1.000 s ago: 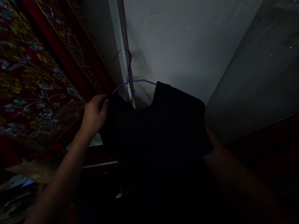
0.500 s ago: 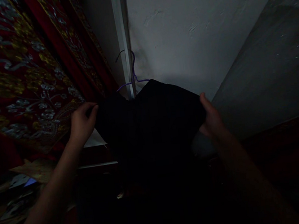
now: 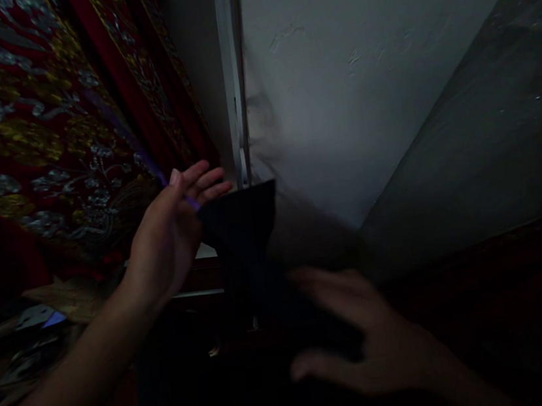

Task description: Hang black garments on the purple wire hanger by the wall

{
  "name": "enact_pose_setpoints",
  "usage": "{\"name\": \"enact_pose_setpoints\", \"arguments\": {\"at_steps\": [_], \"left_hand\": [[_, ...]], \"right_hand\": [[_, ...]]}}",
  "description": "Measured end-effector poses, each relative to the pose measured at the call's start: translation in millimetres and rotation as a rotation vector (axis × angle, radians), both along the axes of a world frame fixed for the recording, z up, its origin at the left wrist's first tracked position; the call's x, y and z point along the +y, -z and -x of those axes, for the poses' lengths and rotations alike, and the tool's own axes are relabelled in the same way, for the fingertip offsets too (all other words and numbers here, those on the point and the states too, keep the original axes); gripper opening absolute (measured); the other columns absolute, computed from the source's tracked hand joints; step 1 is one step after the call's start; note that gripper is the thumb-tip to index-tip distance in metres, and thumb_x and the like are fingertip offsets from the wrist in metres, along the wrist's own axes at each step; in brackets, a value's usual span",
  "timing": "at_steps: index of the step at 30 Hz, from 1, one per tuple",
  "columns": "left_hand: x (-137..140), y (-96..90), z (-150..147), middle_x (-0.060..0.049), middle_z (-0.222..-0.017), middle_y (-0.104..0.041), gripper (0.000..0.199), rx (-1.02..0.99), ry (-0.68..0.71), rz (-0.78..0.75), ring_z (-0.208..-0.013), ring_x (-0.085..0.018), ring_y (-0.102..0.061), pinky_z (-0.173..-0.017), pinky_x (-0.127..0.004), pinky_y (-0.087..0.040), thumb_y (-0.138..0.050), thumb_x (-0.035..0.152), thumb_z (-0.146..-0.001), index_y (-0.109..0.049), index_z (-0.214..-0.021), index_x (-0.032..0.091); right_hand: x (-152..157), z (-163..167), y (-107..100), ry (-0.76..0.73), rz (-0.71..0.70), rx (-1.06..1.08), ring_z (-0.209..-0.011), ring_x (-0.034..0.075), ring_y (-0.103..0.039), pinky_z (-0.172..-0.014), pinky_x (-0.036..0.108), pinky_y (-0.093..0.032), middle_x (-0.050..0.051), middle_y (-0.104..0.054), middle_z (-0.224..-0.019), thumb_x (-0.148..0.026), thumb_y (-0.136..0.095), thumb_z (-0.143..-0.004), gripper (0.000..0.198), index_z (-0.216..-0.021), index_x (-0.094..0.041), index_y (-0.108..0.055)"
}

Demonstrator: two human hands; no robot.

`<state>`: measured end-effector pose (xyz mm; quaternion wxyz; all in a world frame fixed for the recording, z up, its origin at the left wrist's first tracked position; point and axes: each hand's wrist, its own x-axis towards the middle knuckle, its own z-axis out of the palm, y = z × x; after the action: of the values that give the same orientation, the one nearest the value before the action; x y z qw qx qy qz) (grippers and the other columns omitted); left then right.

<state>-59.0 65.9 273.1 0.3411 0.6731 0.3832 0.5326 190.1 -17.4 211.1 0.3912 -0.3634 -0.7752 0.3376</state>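
Note:
A dark shirt point(image 3: 250, 238), bunched and twisted sideways, hangs between my hands; its folds are hard to make out in the dim light. A thin purple hanger point(image 3: 147, 160), blurred, slants from the upper left down to the cloth. My left hand point(image 3: 166, 235) has that hanger passing between its thumb and its outstretched fingers, the palm turned towards the shirt. Lower on the right, my right hand point(image 3: 365, 329) is smeared by motion. Its thumb and fingers lie either side of a dark end of the shirt.
Red cloth point(image 3: 30, 134) with gold and silver embroidery hangs at the left. An upright pale metal strip point(image 3: 232, 69) runs beside a whitish wall point(image 3: 317, 92). Assorted items point(image 3: 44, 329) lie at the lower left. A grey translucent sheet point(image 3: 468, 119) covers the right side.
The hanger has come off the upright strip and tilted left, now at my left hand. The shirt has swung from spread out to bunched. My right hand has moved down and left.

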Motion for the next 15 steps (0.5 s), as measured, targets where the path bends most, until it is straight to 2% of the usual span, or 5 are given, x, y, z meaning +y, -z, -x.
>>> {"name": "enact_pose_setpoints", "arguments": {"at_steps": [4, 7, 9, 12, 15], "left_hand": [[-18.9, 7.7, 16.0, -0.014, -0.112, -0.072, 0.041, -0.044, 0.180, 0.435, -0.054, -0.013, -0.056, -0.041, -0.029, -0.044, -0.043, 0.042, -0.099, -0.067, -0.126, 0.022], [-27.7, 16.2, 42.2, -0.006, -0.084, -0.070, 0.042, 0.115, 0.351, 0.701, -0.038, -0.005, -0.025, -0.034, -0.024, -0.018, -0.056, 0.051, -0.093, -0.067, -0.125, 0.027], [-31.2, 17.7, 59.7, -0.002, -0.075, -0.067, 0.042, 0.325, 0.475, 0.786, -0.040, -0.006, -0.028, -0.036, -0.023, -0.018, -0.058, 0.057, -0.092, -0.068, -0.120, 0.028], [-28.7, 13.2, 77.7, -0.001, -0.067, -0.064, 0.037, 0.542, 0.389, 0.597, -0.052, -0.011, -0.047, -0.044, -0.022, -0.033, -0.060, 0.058, -0.092, -0.074, -0.097, 0.025], [-13.7, 6.0, 81.8, -0.001, -0.061, -0.060, 0.039, 0.536, 0.152, 0.302, -0.056, -0.013, -0.053, -0.050, -0.024, -0.042, -0.065, 0.056, -0.088, -0.070, -0.070, 0.022]], "right_hand": [[9.0, 11.8, -5.4, -0.444, 0.104, -0.278, -0.125, 0.027, -0.065, -0.106, 0.037, -0.053, 0.006, -0.065, -0.139, -0.052, -0.081, -0.077, 0.060, -0.133, -0.033, -0.068], [43.1, -2.4, 3.4, -0.222, 0.039, -0.220, -0.132, 0.025, -0.059, -0.113, 0.042, -0.047, 0.007, -0.061, -0.144, -0.045, -0.068, -0.093, 0.043, -0.134, -0.031, -0.066], [67.1, -10.0, 16.2, 0.020, -0.085, -0.104, -0.138, 0.025, -0.053, -0.117, 0.047, -0.042, 0.008, -0.056, -0.149, -0.039, -0.064, -0.096, 0.047, -0.142, -0.032, -0.058], [93.4, -10.4, 35.7, 0.189, -0.198, -0.022, -0.146, 0.027, -0.042, -0.122, 0.050, -0.033, 0.009, -0.047, -0.157, -0.038, -0.069, -0.091, 0.056, -0.145, -0.029, -0.054], [109.5, -6.0, 45.5, 0.073, -0.054, -0.009, -0.121, 0.026, -0.064, -0.106, 0.043, -0.049, 0.008, -0.071, -0.125, -0.044, -0.061, -0.095, 0.029, -0.110, -0.023, -0.073]]}}
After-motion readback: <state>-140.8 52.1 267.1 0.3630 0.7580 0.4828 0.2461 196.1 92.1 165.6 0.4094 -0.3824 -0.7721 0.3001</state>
